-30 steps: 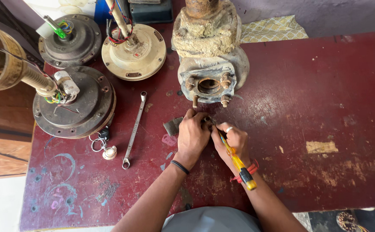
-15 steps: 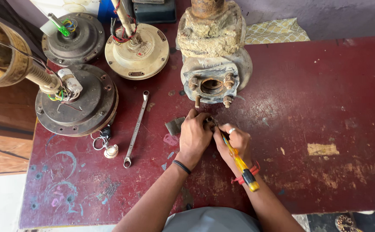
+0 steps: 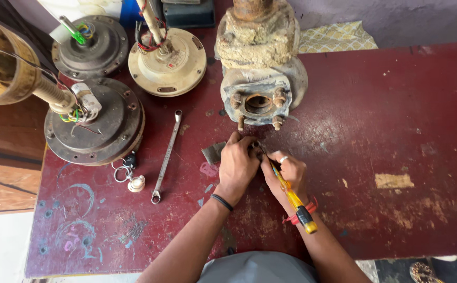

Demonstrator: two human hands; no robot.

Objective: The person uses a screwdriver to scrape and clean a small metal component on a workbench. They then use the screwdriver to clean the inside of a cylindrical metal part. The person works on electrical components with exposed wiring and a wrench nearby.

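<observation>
The left hand [image 3: 237, 166] is curling its fingers closed over a small dark metal part [image 3: 257, 150], pressing it down on the worn red bench [image 3: 375, 120] just in front of the corroded grey pump housing [image 3: 260, 78]. The right hand [image 3: 290, 173] is gripping a yellow-handled screwdriver [image 3: 291, 194], fingers wrapped tight, its tip meeting that part between both hands. A flat grey metal scrap [image 3: 213, 153] is lying beside the left hand.

My arms are bare to the elbow, no sleeves in sight. A thin black band circles my left wrist [image 3: 221, 202]. A red thread is tied around my right wrist [image 3: 297, 216], and a pale ring [image 3: 283, 159] sits on one right-hand finger. My grey shirt [image 3: 257, 267] shows below.
</observation>
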